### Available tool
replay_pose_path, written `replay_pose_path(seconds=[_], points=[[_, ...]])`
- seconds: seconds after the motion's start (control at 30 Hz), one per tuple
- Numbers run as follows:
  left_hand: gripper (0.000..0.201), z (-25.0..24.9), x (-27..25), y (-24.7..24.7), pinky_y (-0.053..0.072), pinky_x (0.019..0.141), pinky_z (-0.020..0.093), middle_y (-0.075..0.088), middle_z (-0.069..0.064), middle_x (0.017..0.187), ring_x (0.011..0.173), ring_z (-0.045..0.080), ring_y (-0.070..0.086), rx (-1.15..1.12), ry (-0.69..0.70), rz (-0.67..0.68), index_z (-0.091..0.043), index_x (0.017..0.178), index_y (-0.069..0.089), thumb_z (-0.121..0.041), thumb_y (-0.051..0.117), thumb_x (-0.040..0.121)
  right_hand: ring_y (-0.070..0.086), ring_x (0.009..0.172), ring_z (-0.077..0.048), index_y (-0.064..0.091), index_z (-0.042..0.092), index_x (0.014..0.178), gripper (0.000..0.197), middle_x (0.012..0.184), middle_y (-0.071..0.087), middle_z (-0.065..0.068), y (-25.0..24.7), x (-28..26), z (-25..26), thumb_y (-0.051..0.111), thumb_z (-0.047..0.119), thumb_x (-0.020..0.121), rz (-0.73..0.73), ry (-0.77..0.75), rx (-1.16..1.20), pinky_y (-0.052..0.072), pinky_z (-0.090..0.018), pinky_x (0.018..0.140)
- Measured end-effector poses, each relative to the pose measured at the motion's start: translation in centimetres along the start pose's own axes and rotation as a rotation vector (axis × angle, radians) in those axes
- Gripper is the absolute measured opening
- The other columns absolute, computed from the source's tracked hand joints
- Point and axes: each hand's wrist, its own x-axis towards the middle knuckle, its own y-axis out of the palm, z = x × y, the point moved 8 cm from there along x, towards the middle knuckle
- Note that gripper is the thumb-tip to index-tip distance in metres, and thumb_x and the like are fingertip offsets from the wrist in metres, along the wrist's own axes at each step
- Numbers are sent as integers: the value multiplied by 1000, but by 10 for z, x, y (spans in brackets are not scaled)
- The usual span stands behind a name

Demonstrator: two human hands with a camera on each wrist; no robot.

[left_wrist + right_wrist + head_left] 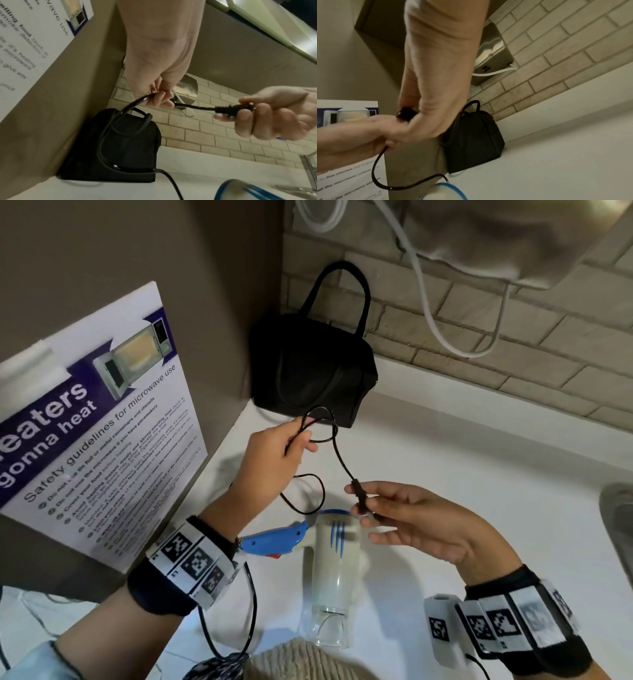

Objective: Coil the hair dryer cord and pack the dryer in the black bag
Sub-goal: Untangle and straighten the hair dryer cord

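While the left hand (270, 460) pinches gathered cord (339, 453) loops, the right hand (411, 522) grips the plug (359, 494); dryer (337, 556) unpacked, black bag (308, 368) waiting.

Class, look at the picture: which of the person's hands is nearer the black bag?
Left. The left hand holds cord loops just in front of the black bag; the right hand pinches the plug farther back, above the dryer.

— What's the room like?
— A white counter (462, 467) runs to a pale brick wall (513, 337) at the far side. On the left stands a brown panel (137, 251) with a microwave safety poster (102, 419) on it.
— Anything on the bricks?
— A steel box (493, 54), high up, with a white hose (445, 337) looping down from it. Even indoor light, soft shadows.
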Motion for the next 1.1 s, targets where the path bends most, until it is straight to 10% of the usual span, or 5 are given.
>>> replay_pose_path(seconds=[0.4, 0.53, 0.7, 0.93, 1.1], points=[[25, -31, -22, 38, 43, 66, 6, 65, -6, 81, 68, 3, 58, 71, 195, 148, -9, 117, 63, -8, 50, 95, 73, 89, -25, 58, -8, 110, 27, 101, 71, -23, -1, 6, 32, 61, -7, 84, -260, -292, 259, 57, -23, 79], [27, -30, -23, 37, 46, 64, 11, 61, -11, 75, 67, 2, 59, 5, 142, 133, -12, 118, 62, -9, 50, 95, 72, 88, -31, 44, 4, 113, 40, 82, 71, -16, -7, 9, 35, 67, -5, 81, -412, -359, 283, 59, -29, 81], [31, -22, -21, 36, 53, 68, 32, 68, 2, 80, 70, 17, 62, -81, 78, 166, -20, 122, 60, -8, 48, 95, 74, 82, -26, 43, 9, 119, 50, 88, 68, -17, -6, 12, 37, 72, 3, 80, -437, -388, 233, 58, -31, 83], [26, -19, -22, 46, 54, 86, 36, 70, -9, 87, 90, 8, 67, -137, 36, 322, -27, 117, 57, -13, 46, 98, 51, 50, -7, 65, 6, 112, 27, 64, 57, -1, -13, 25, 26, 66, 19, 88, -386, -278, 220, 45, -16, 50], [24, -12, -23, 50, 54, 89, 39, 72, -5, 95, 95, 8, 67, -122, 22, 377, -23, 119, 54, -15, 46, 98, 54, 58, -3, 63, 20, 102, 23, 63, 54, 6, -25, 23, 26, 73, 20, 82, -474, -296, 68, 43, -25, 71]])
